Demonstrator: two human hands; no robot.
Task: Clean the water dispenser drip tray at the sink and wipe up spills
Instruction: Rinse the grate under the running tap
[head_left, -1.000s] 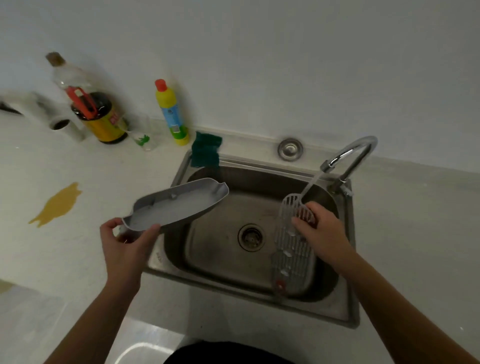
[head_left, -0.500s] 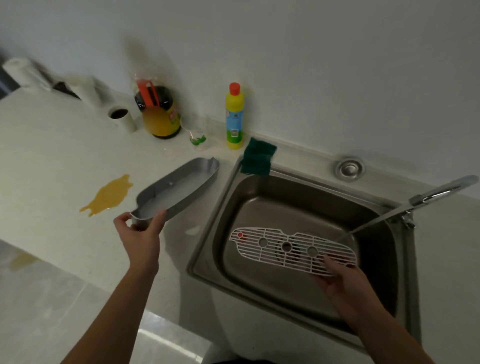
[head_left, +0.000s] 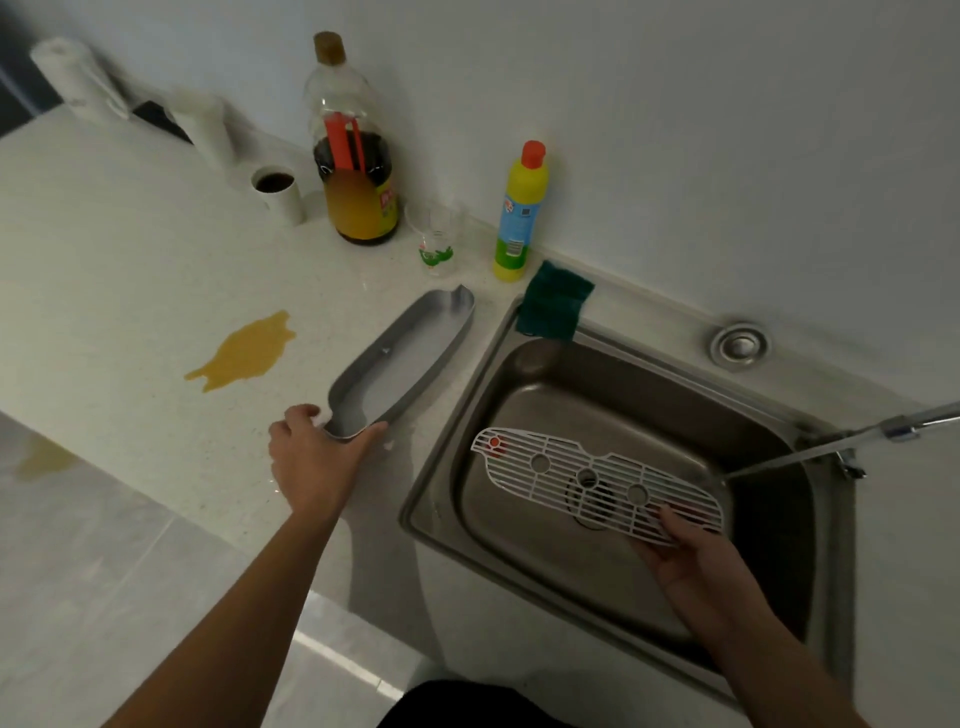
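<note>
Drip tray, long grey plastic with curved ends (head_left: 400, 358), sits on the speckled white tabletop (head_left: 130, 270) left of the steel sink (head_left: 524, 499), between a yellow spill (head_left: 244, 353) and a green sponge (head_left: 553, 306). Left hand (head_left: 317, 462) grips its near end. Right hand (head_left: 685, 556) pinches the white slotted grate (head_left: 597, 483) over the basin, with faucet (head_left: 883, 431) water hitting it.

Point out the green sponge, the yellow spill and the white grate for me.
sponge (head_left: 553, 309), head view, middle of its top face
spill (head_left: 244, 352), head view, centre of the puddle
grate (head_left: 597, 480), head view, bars near its middle hole
</note>
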